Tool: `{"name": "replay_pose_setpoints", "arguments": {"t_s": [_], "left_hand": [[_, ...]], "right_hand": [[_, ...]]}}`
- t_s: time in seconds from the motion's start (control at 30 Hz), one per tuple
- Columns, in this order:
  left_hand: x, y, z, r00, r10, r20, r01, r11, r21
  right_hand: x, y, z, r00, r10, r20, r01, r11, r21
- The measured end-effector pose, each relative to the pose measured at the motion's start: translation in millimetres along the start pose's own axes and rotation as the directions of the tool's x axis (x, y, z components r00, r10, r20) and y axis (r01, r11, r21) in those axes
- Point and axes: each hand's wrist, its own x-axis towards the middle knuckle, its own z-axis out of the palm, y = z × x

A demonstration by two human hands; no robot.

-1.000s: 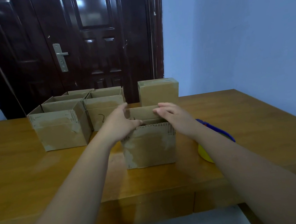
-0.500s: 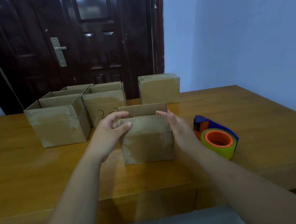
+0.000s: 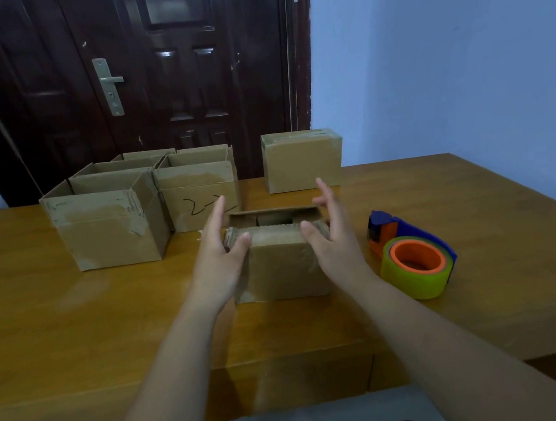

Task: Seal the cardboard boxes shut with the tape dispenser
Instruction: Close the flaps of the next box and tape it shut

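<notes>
Left hand (image 3: 221, 254): spread, fingers straight along the left side of the small cardboard box (image 3: 281, 268), thumb resting on its near flap; nothing pinched.
Right hand (image 3: 334, 238): spread the same way on the right side, thumb at the flap's other end.
Box, place: between our palms, mid-table (image 3: 75, 320), nearer the front edge; top not yet closed, with a dark gap between the flaps.
Box, handling: we judge it light, thin corrugated board; the walls dent if squeezed and the flaps spring up.
Box, hold: flat palms low on the side walls; press the flaps at the seam.
Tape dispenser (image 3: 412, 258): just beside the box, toward the right edge, untouched.
Open cartons (image 3: 110, 228): back left.
Closed carton (image 3: 302, 163): back edge.
</notes>
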Motion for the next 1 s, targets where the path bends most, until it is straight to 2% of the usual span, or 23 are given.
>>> {"name": "replay_pose_setpoints", "arguments": {"t_s": [0.03,0.07,0.1,0.13,0.17,0.27,0.37,0.47,0.53,0.6,0.67,0.73,0.8,0.83,0.9,1.0], "left_hand": [[0,1,1,0.999,0.046,0.009,-0.047,0.985,0.168],[1,1,3,0.993,0.113,0.035,-0.117,0.919,0.375],[2,2,7,0.981,0.179,0.069,-0.187,0.813,0.551],[2,4,11,0.972,0.216,0.094,-0.224,0.721,0.656],[1,7,16,0.969,0.223,0.104,-0.229,0.67,0.706],[-6,11,28,0.978,0.194,0.071,-0.181,0.645,0.742],[-9,9,29,0.978,0.187,0.091,-0.186,0.588,0.787],[-9,10,28,0.981,0.163,0.104,-0.18,0.569,0.803],[-10,13,29,0.984,0.145,0.104,-0.169,0.569,0.804],[-12,16,31,0.983,0.139,0.119,-0.177,0.561,0.808],[-14,17,37,0.98,0.147,0.132,-0.191,0.541,0.819],[-15,19,43,0.978,0.154,0.141,-0.202,0.518,0.831],[-15,19,49,0.979,0.151,0.14,-0.198,0.502,0.842],[-15,19,50,0.979,0.149,0.139,-0.196,0.499,0.844],[-14,18,50,0.978,0.158,0.138,-0.2,0.501,0.842],[-15,16,48,0.974,0.178,0.141,-0.214,0.512,0.832]], "right_hand": [[-1,2,1,0.999,-0.032,-0.012,0.031,0.998,-0.049],[-2,4,2,0.998,-0.054,-0.024,0.052,0.995,-0.089],[-3,7,3,0.997,-0.067,-0.04,0.062,0.991,-0.116],[-3,9,4,0.996,-0.074,-0.059,0.066,0.988,-0.136],[-4,11,4,0.994,-0.081,-0.075,0.068,0.985,-0.159],[-3,13,4,0.991,-0.097,-0.097,0.073,0.971,-0.229],[-5,7,1,0.995,-0.089,-0.053,0.071,0.957,-0.281],[-5,-1,-11,0.998,-0.05,-0.04,0.038,0.965,-0.261],[-1,-3,-28,0.995,-0.052,-0.083,0.018,0.931,-0.363],[8,-3,-55,0.994,0.025,-0.105,-0.078,0.838,-0.541],[17,-3,-84,0.962,0.249,-0.11,-0.259,0.705,-0.66],[25,-2,-106,0.88,0.468,-0.078,-0.365,0.562,-0.743],[26,2,-115,0.788,0.615,-0.02,-0.369,0.446,-0.815],[23,6,-118,0.753,0.658,-0.014,-0.36,0.394,-0.846],[20,19,-124,0.738,0.673,-0.048,-0.352,0.323,-0.879],[17,32,-135,0.767,0.633,-0.108,-0.399,0.338,-0.853]]}}
